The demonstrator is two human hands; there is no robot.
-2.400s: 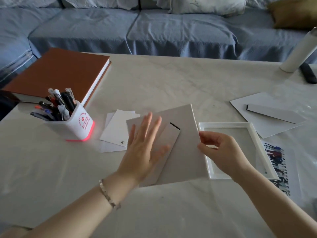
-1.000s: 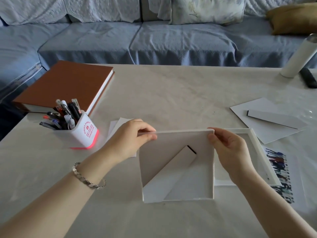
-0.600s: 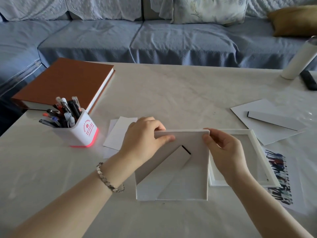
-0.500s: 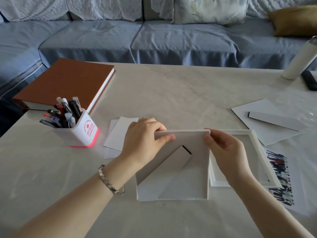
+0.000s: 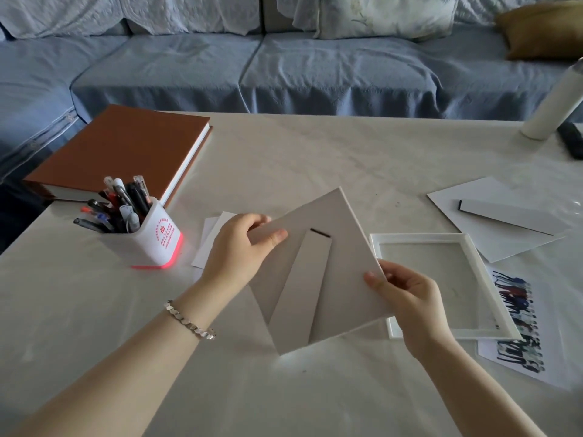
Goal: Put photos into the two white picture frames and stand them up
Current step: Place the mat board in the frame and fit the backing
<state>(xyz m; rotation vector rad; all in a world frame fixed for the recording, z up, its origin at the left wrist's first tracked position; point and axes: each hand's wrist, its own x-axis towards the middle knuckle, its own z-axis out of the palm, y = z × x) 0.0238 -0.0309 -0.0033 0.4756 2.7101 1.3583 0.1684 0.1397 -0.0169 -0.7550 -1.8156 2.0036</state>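
Since the moment before, we had turned the first frame (image 5: 347,263) from square on its lower edge to a diamond tilt, with one corner pointing down at the table (image 5: 315,152). We could not tell whether that corner touched.

Our left hand (image 5: 239,250) gripped the frame's upper left edge, thumb on the back and fingers curled behind. Our right hand (image 5: 410,298) pinched the right corner the same way.

The frame's grey back faced us, with its easel leg (image 5: 299,288) lying nearly flat against it. A thin white rim showed along the upper right edge. Whether a photo sat inside was hidden from us.

We judged the task well short of half done, since neither frame stood on its own. The second frame (image 5: 419,237) lay flat just beside our right hand, with only the table showing through its opening. A printed photo (image 5: 520,310) lay partly under its right side. Its likely backing board (image 5: 492,242) rested well apart, farther right. That frame was left to be filled and closed, and both legs left to be opened.
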